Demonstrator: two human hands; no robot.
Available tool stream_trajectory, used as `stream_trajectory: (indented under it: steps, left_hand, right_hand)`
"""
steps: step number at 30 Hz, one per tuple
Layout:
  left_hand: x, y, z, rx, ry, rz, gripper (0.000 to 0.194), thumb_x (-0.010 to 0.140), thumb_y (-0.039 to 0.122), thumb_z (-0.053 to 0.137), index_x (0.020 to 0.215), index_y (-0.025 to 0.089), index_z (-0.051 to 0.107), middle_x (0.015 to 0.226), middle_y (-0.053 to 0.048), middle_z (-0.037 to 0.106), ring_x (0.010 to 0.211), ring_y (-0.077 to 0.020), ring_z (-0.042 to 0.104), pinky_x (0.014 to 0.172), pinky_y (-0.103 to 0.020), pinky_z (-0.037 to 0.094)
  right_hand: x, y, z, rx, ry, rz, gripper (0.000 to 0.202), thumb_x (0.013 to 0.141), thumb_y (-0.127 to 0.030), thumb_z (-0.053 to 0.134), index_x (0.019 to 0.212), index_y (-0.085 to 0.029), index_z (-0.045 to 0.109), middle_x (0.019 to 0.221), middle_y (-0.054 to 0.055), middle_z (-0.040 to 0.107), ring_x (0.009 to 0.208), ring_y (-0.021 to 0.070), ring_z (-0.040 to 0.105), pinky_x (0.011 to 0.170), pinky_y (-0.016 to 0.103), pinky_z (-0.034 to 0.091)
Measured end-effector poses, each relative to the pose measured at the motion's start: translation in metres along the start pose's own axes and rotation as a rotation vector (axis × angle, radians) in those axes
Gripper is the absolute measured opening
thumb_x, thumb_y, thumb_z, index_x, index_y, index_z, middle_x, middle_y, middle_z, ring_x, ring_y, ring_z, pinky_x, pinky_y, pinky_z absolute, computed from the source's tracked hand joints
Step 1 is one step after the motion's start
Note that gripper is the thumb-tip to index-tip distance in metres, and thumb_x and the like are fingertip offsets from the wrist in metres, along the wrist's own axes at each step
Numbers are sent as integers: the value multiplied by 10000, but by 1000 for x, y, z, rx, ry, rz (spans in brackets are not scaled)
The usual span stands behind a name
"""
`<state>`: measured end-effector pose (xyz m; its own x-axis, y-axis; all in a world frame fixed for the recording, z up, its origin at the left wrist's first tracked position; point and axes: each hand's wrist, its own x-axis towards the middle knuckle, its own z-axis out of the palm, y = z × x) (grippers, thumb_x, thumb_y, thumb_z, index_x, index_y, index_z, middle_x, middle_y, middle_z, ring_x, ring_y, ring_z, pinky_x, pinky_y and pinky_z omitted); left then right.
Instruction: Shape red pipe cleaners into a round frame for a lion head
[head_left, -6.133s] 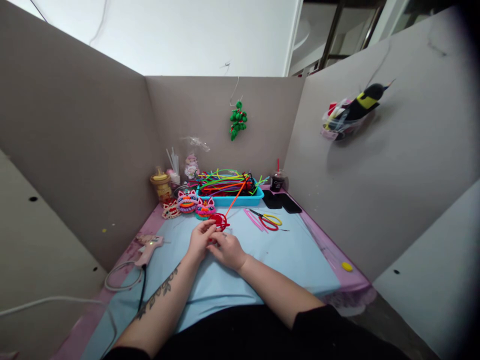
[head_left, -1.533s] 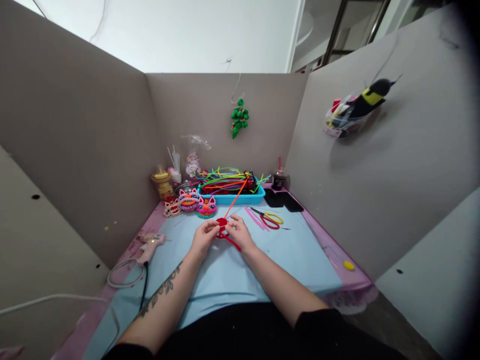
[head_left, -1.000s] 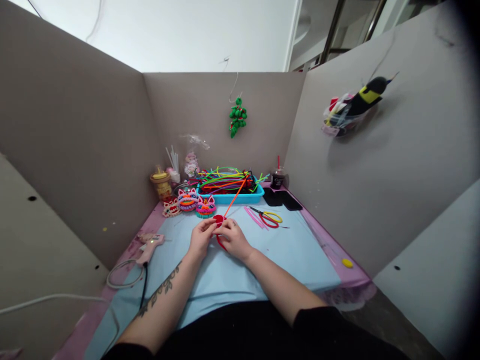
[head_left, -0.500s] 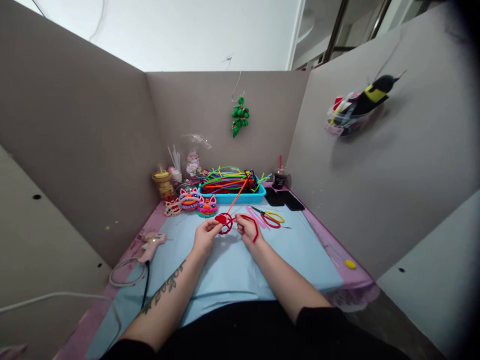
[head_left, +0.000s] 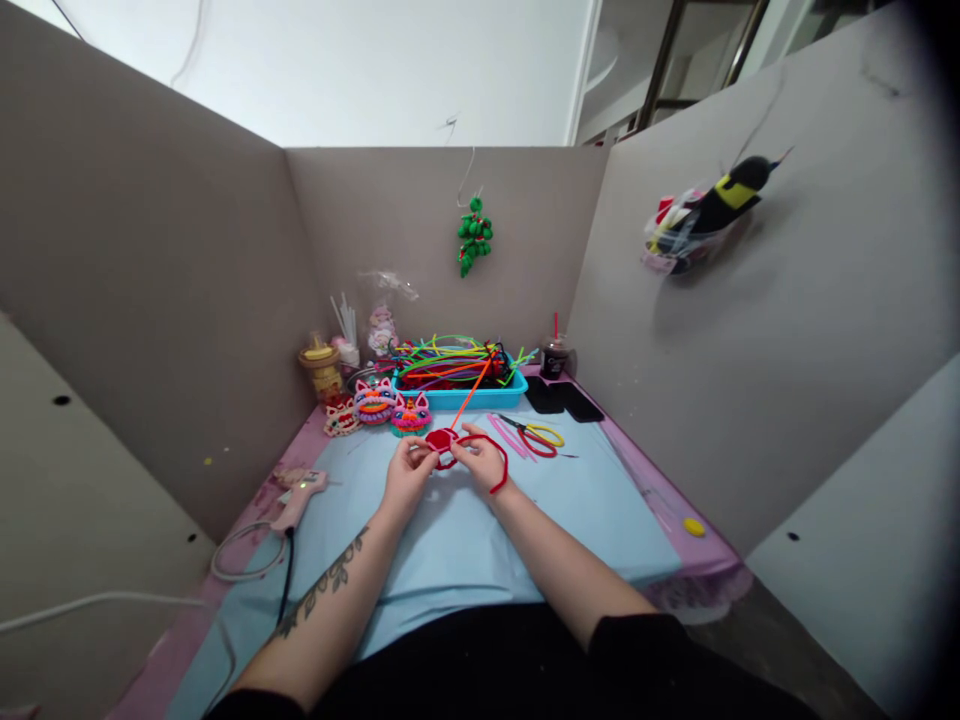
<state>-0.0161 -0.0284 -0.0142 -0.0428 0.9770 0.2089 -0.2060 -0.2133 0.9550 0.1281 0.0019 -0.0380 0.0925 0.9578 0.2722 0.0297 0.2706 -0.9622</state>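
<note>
Left hand and right hand pinch a red piece (strand curling).

Light is soft. Above the tray, the white wall is brightest; right of the tray, the pouch casts a blurred shadow; farther right, the edge blackens.

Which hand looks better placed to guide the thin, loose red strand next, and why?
Probably the right hand: the thin, loose red strand curves over its back, while the left hand grips the left side of the rounded red openwork piece.
</note>
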Motion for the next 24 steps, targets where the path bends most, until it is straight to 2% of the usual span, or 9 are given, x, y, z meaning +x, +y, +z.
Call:
stream_trajectory:
  steps: [6,12,15,19,21,24]
  left_hand:
    - [-1,-3,-1,31,-64,50,342,665,312,698,847,198,432,641,32,626,521,-91,548,515,-190,353]
    - [-6,1,3,105,-109,96,306,679,317,680,828,191,445,635,19,628,550,-110,571,543,-206,369]
    - [-8,2,5,119,-96,108,322,673,315,687,854,191,451,650,15,629,545,-106,558,537,-205,358]
    - [-5,1,3,85,-43,101,388,635,317,719,883,196,447,667,21,616,560,-103,547,558,-207,366]
    - [-3,0,2,51,-5,92,388,633,324,719,871,199,439,655,34,591,565,-101,542,566,-207,371]
    - [-1,2,0,-5,2,66,373,648,324,705,861,203,423,647,49,563,559,-89,525,558,-198,365]
  right_hand:
    - [-1,-4,3,164,-5,60,236,593,-425,719,610,-193,675,1202,55,577,1132,267,490,1002,412,297]
    - [-4,-5,4,298,-99,76,320,605,-467,703,527,-170,613,1042,83,635,979,255,563,869,388,403]
    - [-5,-6,4,285,-141,17,321,642,-469,680,562,-167,609,991,75,625,977,232,546,880,376,393]
    - [-7,-11,3,198,-73,-35,311,622,-456,700,563,-171,589,990,61,581,971,211,520,879,348,385]
    - [-8,-13,3,172,-38,-37,285,621,-443,700,584,-180,597,914,43,579,907,195,522,843,330,396]
    - [-8,-13,2,220,-50,-26,231,654,-410,675,644,-192,596,726,0,558,745,158,514,759,299,413]
